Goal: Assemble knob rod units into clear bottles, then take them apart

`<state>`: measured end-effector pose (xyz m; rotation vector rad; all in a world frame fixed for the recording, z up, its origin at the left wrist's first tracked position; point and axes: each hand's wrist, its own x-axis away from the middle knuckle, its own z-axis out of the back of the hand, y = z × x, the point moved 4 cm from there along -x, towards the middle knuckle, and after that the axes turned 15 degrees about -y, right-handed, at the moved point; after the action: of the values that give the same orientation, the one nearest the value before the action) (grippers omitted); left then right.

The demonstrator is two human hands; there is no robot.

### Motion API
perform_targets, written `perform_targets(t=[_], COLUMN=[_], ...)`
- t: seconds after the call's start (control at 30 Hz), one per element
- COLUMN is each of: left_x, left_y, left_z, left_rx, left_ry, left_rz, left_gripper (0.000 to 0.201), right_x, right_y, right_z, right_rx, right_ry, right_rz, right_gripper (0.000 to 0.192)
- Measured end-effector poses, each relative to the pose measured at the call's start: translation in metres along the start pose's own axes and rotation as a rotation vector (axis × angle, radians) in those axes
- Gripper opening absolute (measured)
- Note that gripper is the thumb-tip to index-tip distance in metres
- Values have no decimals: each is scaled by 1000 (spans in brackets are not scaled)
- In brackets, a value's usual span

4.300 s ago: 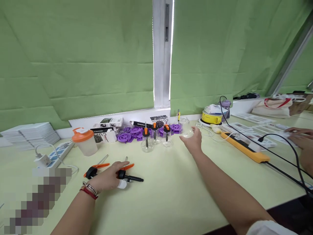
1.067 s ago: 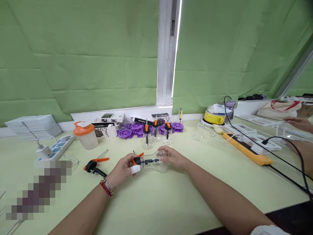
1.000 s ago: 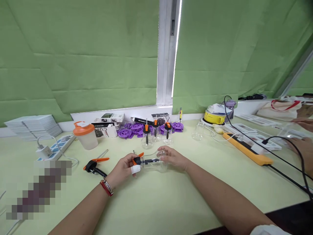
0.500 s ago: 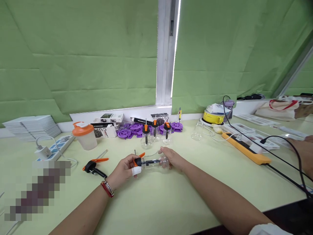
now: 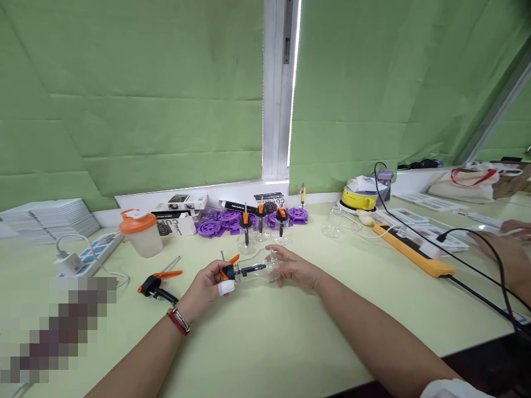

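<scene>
The left forearm [image 5: 141, 354] is running diagonally from the bottom left of the frame toward the center. The left wrist [image 5: 185, 313] is bearing a red bracelet [image 5: 177, 323]. The left hand [image 5: 203, 290] is maintaining a pinch grip below and left of center, its white-wrapped thumb [image 5: 226, 287] pointing right. The right forearm [image 5: 369, 326] is angling up from the bottom right, a white sleeve [image 5: 446, 388] covering its lower end. The right hand [image 5: 299, 271] is facing the left hand, its fingers curving into a cupped grip.
</scene>
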<state>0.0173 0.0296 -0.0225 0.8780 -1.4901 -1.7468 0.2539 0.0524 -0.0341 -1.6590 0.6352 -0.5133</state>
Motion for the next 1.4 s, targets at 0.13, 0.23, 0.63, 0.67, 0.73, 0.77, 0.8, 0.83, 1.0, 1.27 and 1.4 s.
perform_targets(t=[0.13, 0.23, 0.63, 0.67, 0.73, 0.77, 0.8, 0.83, 1.0, 1.27, 1.4], left_x=[0, 1, 1, 1, 2, 2, 2, 2, 3, 2, 1], left_y=[1, 3, 2, 2, 3, 3, 4, 4, 7, 9, 4], left_z=[-1, -3, -3, -2, 0, 1, 1, 1, -1, -6, -2], left_rx=[-2, -10, 0, -4, -12, -15, -18, -21, -41, -52, -70], left_ry=[2, -16, -12, -9, -7, -7, -7, -9, -14, -48, -43], left_rz=[-4, 1, 45, 45, 39, 37, 35, 36, 37, 36, 53], left_gripper=[41, 41, 43, 43, 43, 44, 44, 44, 44, 44, 44], right_x=[-6, -9, -9, -8, -5, -4, -2, -1, -1, -8, -8], right_y=[10, 14, 18, 16, 11, 8, 6, 5, 12, 22, 15], right_z=[4, 7, 6, 5, 3, 2, 1, 1, 3, 10, 11], right_rx=[4, 49, 41, 30, 2, -12, -26, -39, -74, 97, 101], right_ry=[27, 67, 153, 133, 64, 20, -24, -61, -90, 41, 154], right_rz=[-55, -100, -109, -88, -44, -23, -10, -7, -77, -279, -171], right_gripper=[46, 49, 59, 58, 58, 59, 60, 62, 51, 75, 65])
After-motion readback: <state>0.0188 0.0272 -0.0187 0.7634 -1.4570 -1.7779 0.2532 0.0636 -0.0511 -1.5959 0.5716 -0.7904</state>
